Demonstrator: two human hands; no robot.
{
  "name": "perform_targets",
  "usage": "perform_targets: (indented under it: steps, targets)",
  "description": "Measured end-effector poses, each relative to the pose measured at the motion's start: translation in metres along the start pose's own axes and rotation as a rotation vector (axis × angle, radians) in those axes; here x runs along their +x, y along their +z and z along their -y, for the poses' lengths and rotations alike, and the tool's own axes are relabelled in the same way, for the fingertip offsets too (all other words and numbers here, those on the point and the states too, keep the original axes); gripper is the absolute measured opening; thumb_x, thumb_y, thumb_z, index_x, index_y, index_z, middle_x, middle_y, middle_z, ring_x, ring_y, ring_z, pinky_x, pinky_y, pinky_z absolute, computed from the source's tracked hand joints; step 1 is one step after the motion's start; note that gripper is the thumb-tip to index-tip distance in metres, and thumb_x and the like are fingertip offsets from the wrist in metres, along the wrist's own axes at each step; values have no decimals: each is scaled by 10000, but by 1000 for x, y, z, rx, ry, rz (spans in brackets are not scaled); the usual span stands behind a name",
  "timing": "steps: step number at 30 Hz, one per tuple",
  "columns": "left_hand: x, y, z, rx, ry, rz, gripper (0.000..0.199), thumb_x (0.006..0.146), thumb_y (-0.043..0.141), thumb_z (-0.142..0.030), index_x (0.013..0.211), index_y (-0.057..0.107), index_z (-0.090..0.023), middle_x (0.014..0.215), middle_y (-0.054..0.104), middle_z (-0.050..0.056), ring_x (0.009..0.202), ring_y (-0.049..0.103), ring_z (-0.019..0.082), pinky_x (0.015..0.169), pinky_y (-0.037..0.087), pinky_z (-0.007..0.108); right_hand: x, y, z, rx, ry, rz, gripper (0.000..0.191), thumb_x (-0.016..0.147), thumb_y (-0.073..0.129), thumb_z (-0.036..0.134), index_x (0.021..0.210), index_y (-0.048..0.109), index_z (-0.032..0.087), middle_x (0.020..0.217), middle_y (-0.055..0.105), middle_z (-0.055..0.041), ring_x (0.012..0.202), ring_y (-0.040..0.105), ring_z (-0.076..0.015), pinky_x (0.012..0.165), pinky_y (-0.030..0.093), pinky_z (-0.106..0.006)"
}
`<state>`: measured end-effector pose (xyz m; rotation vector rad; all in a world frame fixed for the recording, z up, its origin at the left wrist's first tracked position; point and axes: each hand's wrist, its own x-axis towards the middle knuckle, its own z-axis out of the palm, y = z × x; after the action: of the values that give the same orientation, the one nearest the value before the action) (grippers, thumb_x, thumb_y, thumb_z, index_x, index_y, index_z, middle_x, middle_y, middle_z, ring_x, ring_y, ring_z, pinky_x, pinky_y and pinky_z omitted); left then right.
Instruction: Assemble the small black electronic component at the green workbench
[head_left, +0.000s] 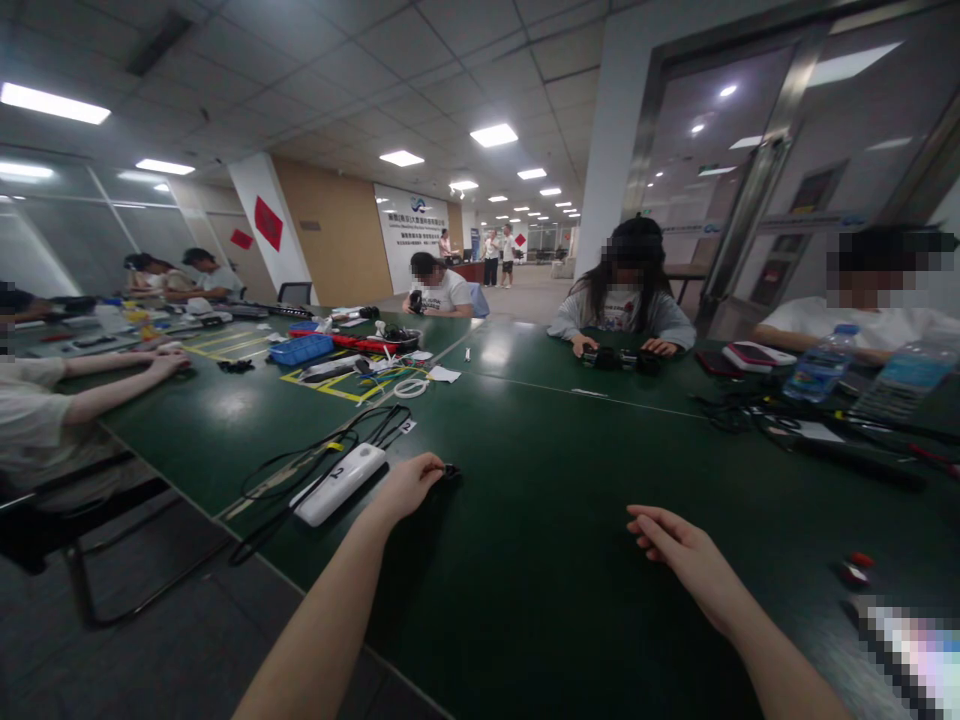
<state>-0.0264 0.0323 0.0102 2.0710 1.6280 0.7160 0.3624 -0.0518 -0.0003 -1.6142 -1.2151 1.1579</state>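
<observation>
My left hand [411,486] reaches over the green table, fingertips closed on a small black object [451,473] at the table surface. Its kind is too small and dark to tell. Just left of that hand lies a white power strip [341,486] marked with a 2, a black cable [277,490] looped around it. Over the table to the right, my right hand [679,543] is loosely bent with fingertips slightly apart. Nothing shows in it.
Across the green table [540,560], a person [626,290] handles dark devices [622,358]. Water bottles [821,365] and black cables [795,420] lie at right. A red-topped small item [857,568] is near my right forearm. A blue basket [301,349] stands further back.
</observation>
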Motion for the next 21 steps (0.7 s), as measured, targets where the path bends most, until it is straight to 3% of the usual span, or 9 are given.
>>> perform_targets:
  steps: [11, 21]
  targets:
    - [2, 3, 2, 29, 78, -40, 236, 730, 477, -371, 812, 623, -205, 888, 552, 45, 785, 546, 158, 741, 417, 257, -3, 0, 4, -6, 24, -2, 389, 719, 502, 416, 1040, 560, 205, 921, 624, -62, 835, 558, -220, 709, 473, -341]
    - [6, 9, 9, -39, 6, -57, 169, 736, 464, -288, 820, 566, -184, 848, 580, 28, 766, 553, 143, 711, 423, 250, -5, 2, 6, -17, 11, -9, 410, 718, 504, 418, 1052, 556, 185, 920, 622, -66, 818, 564, -207, 695, 472, -320]
